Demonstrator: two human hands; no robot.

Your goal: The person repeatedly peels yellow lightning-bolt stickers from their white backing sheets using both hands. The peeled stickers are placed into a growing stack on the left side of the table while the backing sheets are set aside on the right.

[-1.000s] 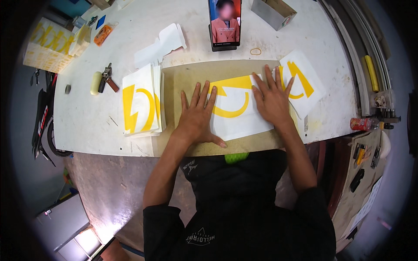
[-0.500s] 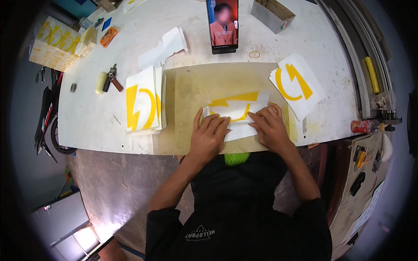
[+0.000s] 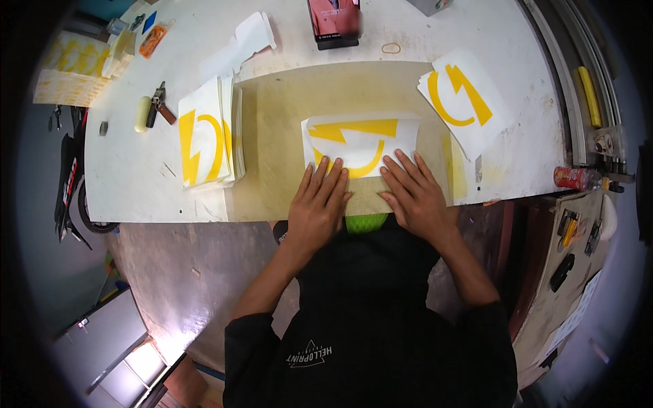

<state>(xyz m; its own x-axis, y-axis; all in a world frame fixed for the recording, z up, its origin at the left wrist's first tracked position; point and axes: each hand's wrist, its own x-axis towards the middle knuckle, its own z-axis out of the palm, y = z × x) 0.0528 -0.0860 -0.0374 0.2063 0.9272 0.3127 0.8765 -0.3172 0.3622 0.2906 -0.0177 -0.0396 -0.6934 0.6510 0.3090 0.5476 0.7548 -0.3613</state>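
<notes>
Both hands lie flat with fingers spread, gripping nothing: the left hand (image 3: 318, 204) and right hand (image 3: 416, 197) press the near edge of a folded sheet (image 3: 360, 144) on the mat (image 3: 272, 136), at the desk's (image 3: 129, 183) near edge. It looks half folded. One stack (image 3: 204, 132) waits left, another (image 3: 466, 98) at the right.

Your left hand (image 3: 318, 204) and right hand (image 3: 413, 197) cover the sheet's (image 3: 360, 139) near edge; the phone (image 3: 333, 20) at the table's (image 3: 136, 183) far edge is cropped.
</notes>
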